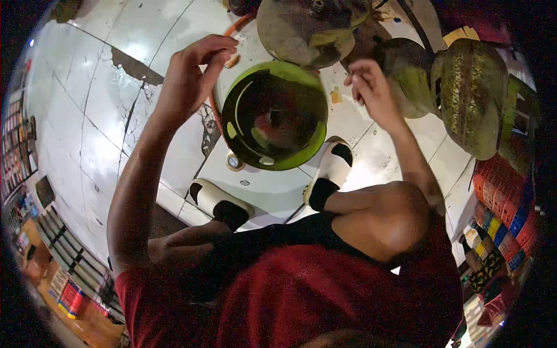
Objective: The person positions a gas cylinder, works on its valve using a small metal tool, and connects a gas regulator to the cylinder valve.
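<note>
A round green metal vessel (319, 124) with a dark, glossy hollow stands on the floor between my feet; it resembles a gas cylinder seen end-on. My left hand (200, 72) hovers over its upper left side, thumb and bent fingers apart, with nothing visible between them. A small orange-brown piece (232, 61) shows just past the thumb. To the right of the vessel, my right hand (372, 90) is raised with its fingers curled inward. Something thin and dark shows by those fingertips, too blurred to name. Neither hand appears to touch the vessel.
Several worn green gas cylinders (473, 98) crowd the upper right. An orange hose (213, 107) curves behind the vessel. A small round dial-like object (233, 162) lies near my left shoe (217, 200). Cracked white tiles (87, 116) and red crates (502, 191) flank me.
</note>
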Motion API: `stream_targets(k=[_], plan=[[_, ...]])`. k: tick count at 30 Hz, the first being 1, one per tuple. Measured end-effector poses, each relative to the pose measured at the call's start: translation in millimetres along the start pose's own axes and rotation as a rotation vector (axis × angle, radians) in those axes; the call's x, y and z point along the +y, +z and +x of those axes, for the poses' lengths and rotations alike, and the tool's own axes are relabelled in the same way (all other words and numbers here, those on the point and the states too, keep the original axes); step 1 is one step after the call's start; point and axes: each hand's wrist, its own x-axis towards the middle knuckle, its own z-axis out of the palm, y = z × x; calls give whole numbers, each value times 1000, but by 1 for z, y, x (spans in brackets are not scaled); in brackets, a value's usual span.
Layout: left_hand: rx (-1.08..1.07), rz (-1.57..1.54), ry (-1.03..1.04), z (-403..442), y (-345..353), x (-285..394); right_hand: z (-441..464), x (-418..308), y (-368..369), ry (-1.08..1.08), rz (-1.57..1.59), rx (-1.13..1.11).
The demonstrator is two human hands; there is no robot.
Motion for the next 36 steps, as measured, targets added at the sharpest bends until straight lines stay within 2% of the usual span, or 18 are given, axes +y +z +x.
stream_targets(k=[1,2,4,6,9,10,12,13,16,18,20,22,25,28,32,36], plan=[[1,-47,-38,4,0,-6,-4,6,1,0,7,5],[-11,-48,-37,7,2,-7,-11,11,2,58,246,30],[-175,-87,-68,17,8,-5,-26,22,-2,163,725,100],[-278,-111,-69,24,17,-2,-37,40,2,190,756,154],[-491,141,0,17,38,0,-49,69,9,255,801,237],[-503,129,5,15,47,0,-53,78,10,228,691,213],[-409,-189,-269,5,61,1,-58,88,14,181,471,143],[-349,-341,-411,3,63,0,-55,85,14,190,472,140],[-339,-397,-427,2,64,-1,-32,38,10,-175,-138,-23],[-311,-425,-439,4,64,1,-19,-8,17,-183,-99,-97],[-311,-289,-347,6,62,1,-4,-43,35,-193,-22,-253],[-287,-230,-348,-2,61,0,3,-51,57,-200,30,-334],[-279,-176,-232,1,63,-2,7,-57,76,-209,100,-406],[-235,-157,-148,0,66,-11,3,-57,89,-338,-158,-432],[-218,-97,-129,-2,67,-10,1,-59,95,-418,-296,-362],[-184,-80,-82,-1,71,-17,3,-69,98,-520,-372,-435]])
